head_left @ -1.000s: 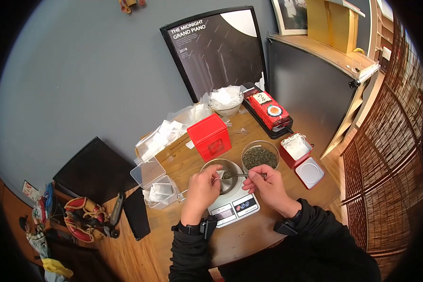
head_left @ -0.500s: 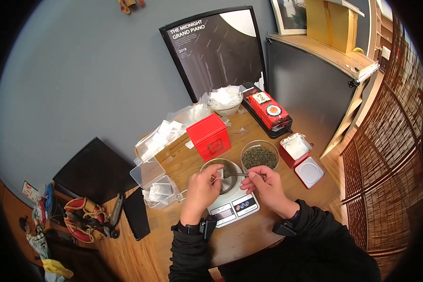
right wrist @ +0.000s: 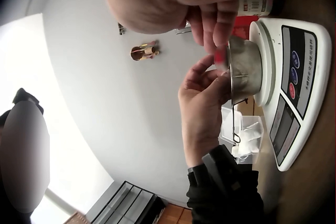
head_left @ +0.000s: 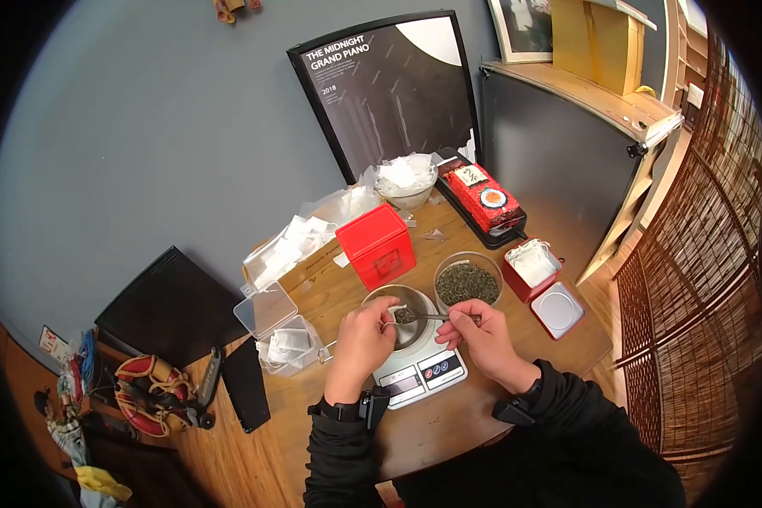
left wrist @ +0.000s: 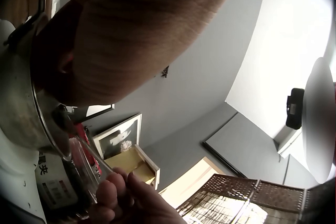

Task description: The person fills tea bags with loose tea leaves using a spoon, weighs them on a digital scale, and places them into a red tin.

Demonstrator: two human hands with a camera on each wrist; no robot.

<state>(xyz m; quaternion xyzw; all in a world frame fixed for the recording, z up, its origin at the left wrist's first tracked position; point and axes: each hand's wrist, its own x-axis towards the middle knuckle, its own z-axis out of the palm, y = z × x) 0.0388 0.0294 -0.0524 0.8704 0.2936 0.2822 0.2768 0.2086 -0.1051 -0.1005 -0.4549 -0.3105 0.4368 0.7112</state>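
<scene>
My left hand [head_left: 366,339] is over a metal pan [head_left: 413,339] on a white kitchen scale [head_left: 422,381], its fingertips pinching a small white tea bag [head_left: 395,308] mostly hidden behind them. My right hand [head_left: 484,335] grips the handle of a metal spoon [head_left: 436,317] from the right. The spoon's bowl end, by the left fingertips, is at a clump of dark dried leaves [head_left: 405,315]. Behind the right hand, a clear bowl [head_left: 500,288] holds more dried leaves [head_left: 468,284]. In the right wrist view, the left hand [right wrist: 202,113] is at the pan's rim.
A red canister [head_left: 377,247] stands behind the pan. At right, an open red tin [head_left: 521,284] holds white bags, with its lid [head_left: 559,311] beside it. A clear plastic box [head_left: 292,364] with white pouches sits at left. Farther back is a red package [head_left: 483,199].
My left hand has shifted very slightly left. More of the white bag's edge and the leaves now show beside its fingertips. The right hand and spoon have barely moved.
</scene>
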